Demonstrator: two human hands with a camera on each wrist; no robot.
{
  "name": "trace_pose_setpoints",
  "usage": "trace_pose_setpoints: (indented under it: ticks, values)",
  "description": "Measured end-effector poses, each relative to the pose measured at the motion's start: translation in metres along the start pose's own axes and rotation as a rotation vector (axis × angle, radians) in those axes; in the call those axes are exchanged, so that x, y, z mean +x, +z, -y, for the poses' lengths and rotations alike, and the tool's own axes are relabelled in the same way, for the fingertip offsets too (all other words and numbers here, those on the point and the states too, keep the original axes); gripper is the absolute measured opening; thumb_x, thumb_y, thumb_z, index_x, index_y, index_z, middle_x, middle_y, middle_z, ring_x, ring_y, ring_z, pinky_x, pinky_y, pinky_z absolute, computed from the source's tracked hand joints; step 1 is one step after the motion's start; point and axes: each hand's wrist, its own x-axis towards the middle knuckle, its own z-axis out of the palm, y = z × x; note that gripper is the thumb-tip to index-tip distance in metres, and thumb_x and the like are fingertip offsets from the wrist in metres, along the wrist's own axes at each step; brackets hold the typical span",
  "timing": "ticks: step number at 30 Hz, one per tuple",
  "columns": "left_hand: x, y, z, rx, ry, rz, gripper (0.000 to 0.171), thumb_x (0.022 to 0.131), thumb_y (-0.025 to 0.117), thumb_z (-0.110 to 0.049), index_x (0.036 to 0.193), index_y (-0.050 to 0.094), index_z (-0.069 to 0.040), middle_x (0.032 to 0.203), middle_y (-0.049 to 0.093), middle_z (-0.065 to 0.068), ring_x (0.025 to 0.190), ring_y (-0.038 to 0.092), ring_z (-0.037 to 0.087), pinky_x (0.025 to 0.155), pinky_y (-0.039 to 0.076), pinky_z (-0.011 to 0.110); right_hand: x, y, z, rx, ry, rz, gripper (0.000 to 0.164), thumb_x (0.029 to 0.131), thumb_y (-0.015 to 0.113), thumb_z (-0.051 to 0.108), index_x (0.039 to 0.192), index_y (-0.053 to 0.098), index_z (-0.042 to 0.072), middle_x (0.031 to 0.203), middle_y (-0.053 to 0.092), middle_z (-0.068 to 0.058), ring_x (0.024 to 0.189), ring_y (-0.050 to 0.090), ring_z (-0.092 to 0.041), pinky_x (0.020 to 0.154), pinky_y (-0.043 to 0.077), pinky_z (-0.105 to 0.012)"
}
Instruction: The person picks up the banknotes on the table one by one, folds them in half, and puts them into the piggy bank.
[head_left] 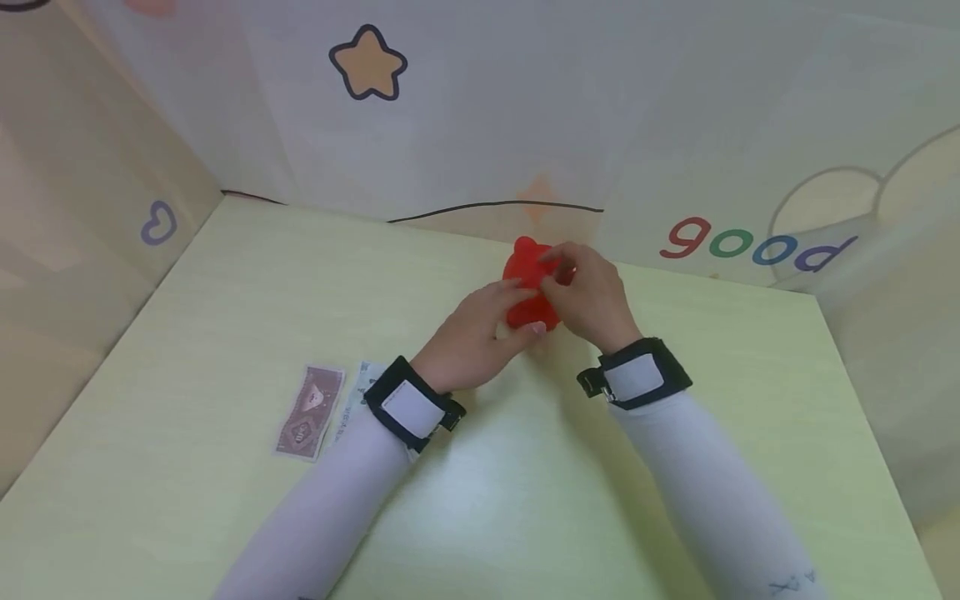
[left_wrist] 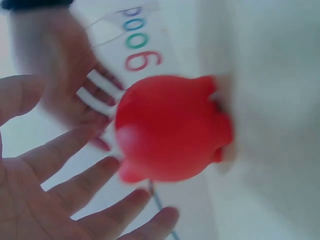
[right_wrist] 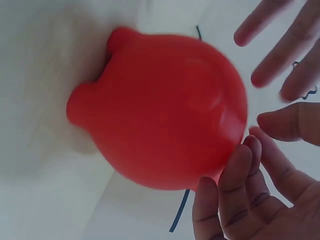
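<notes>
A round red piggy bank (head_left: 530,312) with stubby feet stands at the back of the table. My left hand (head_left: 476,333) is beside its left side; in the left wrist view the fingers (left_wrist: 82,187) are spread and nearly straight, nothing in them. My right hand (head_left: 592,296) is bent over the piggy bank's upper right side. In the right wrist view its loosely bent fingers (right_wrist: 232,175) are at the piggy bank's (right_wrist: 165,110) top edge; whether they press on it I cannot tell. Nothing shows between these fingers.
To the left lie a purplish banknote (head_left: 309,414) and a bluish banknote (head_left: 365,379), partly hidden by my left forearm. A printed backdrop (head_left: 480,108) rises behind the table (head_left: 480,508), close to the piggy bank.
</notes>
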Motion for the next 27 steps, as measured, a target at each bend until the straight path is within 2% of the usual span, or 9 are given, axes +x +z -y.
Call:
trace_pose_setpoints:
  ticks: [5,9,11,14,20,23,27]
  values:
    - [-0.014,-0.028,-0.005,-0.084,-0.072,-0.022,0.048,0.104,0.059,-0.04,0.145,0.058,-0.016,0.148,0.057,0.004,0.134,0.056,0.026,0.107,0.052,0.049,-0.017,0.007,0.005,0.11,-0.001,-0.066,0.032,0.095,0.069,0.012,0.127,0.064,0.007,0.109,0.065,-0.014,0.096,0.06,-0.03,0.077,0.057,-0.038]
    - [-0.03,-0.044,0.001,-0.065,-0.126,-0.032,0.045,0.104,0.058,-0.044,0.14,0.061,-0.017,0.139,0.063,0.001,0.12,0.064,0.024,0.095,0.058,0.046,-0.039,0.022,0.006,0.238,0.016,-0.019,0.03,0.096,0.071,0.014,0.124,0.065,0.008,0.108,0.066,-0.012,0.097,0.06,-0.028,0.079,0.056,-0.034]
    - [-0.042,-0.05,0.01,-0.028,-0.146,-0.028,0.044,0.105,0.058,-0.043,0.139,0.061,-0.016,0.138,0.064,0.002,0.117,0.066,0.024,0.093,0.058,0.045,-0.05,0.032,0.007,0.295,0.028,0.042,0.03,0.095,0.073,0.016,0.124,0.066,0.009,0.107,0.066,-0.011,0.096,0.061,-0.027,0.078,0.055,-0.032]
    - [-0.062,-0.057,0.026,0.049,-0.183,-0.008,0.039,0.105,0.059,-0.032,0.139,0.061,-0.012,0.138,0.065,0.006,0.118,0.067,0.028,0.092,0.059,0.046,-0.061,0.048,0.01,0.359,0.063,0.134,0.03,0.094,0.074,0.019,0.123,0.068,0.011,0.103,0.067,-0.01,0.09,0.063,-0.026,0.073,0.055,-0.03]
    - [-0.096,-0.066,0.058,0.22,-0.296,-0.006,0.036,0.103,0.057,-0.013,0.138,0.062,-0.006,0.135,0.065,0.017,0.12,0.065,0.036,0.095,0.057,0.053,-0.07,0.082,0.021,0.392,0.141,0.286,0.024,0.096,0.073,0.024,0.118,0.071,0.017,0.097,0.07,-0.004,0.079,0.065,-0.022,0.065,0.053,-0.029]
    - [-0.105,-0.066,0.068,0.289,-0.334,-0.017,0.036,0.102,0.058,-0.012,0.136,0.063,-0.005,0.135,0.064,0.02,0.122,0.062,0.038,0.101,0.053,0.058,-0.072,0.099,0.03,0.359,0.146,0.352,0.024,0.097,0.072,0.027,0.119,0.071,0.018,0.096,0.069,-0.003,0.078,0.064,-0.021,0.066,0.053,-0.03]
    - [-0.107,-0.063,0.074,0.357,-0.36,-0.005,0.036,0.099,0.061,-0.011,0.134,0.066,-0.005,0.131,0.066,0.018,0.114,0.06,0.037,0.098,0.053,0.056,-0.073,0.116,0.042,0.297,0.115,0.399,0.028,0.096,0.072,0.029,0.122,0.071,0.016,0.093,0.068,-0.001,0.082,0.062,-0.02,0.072,0.052,-0.03]
